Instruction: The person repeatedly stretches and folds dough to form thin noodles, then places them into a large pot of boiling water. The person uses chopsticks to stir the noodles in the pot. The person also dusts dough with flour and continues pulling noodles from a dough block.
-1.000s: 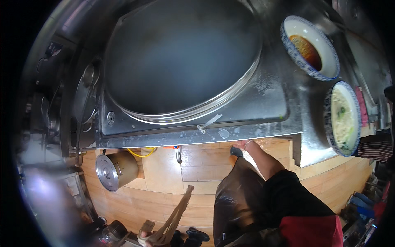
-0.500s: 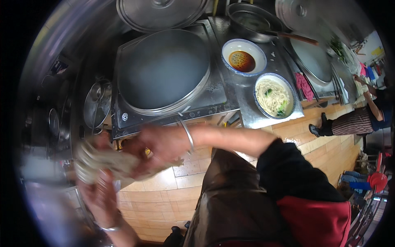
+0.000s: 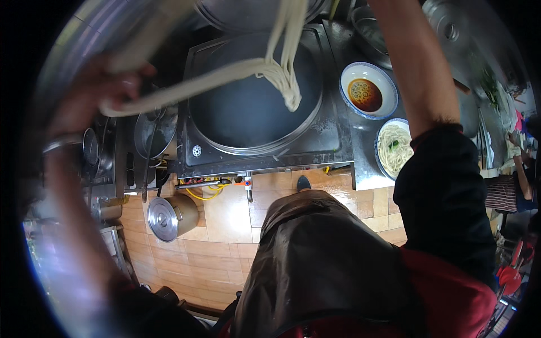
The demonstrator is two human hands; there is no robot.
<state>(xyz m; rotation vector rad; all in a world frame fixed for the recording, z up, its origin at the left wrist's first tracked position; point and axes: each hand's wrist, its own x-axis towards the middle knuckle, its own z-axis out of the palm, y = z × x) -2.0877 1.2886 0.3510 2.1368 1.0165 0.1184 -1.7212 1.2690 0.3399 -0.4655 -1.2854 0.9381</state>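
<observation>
Left hand [image 3: 97, 93] higher now — dough strands [image 3: 280, 74] stretched.

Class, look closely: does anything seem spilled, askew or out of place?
One small thing: a pale scrap on the stove's front edge, odd because it lies outside the pot. Otherwise nothing stands out: the noodle dough runs to the left hand, and both bowls stand upright.

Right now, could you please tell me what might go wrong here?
The noodle strands dangle over the wide round pot in this view, so their lower end might drop in. The black right sleeve overlaps the noodle bowl in view, so it could perhaps knock it.
</observation>
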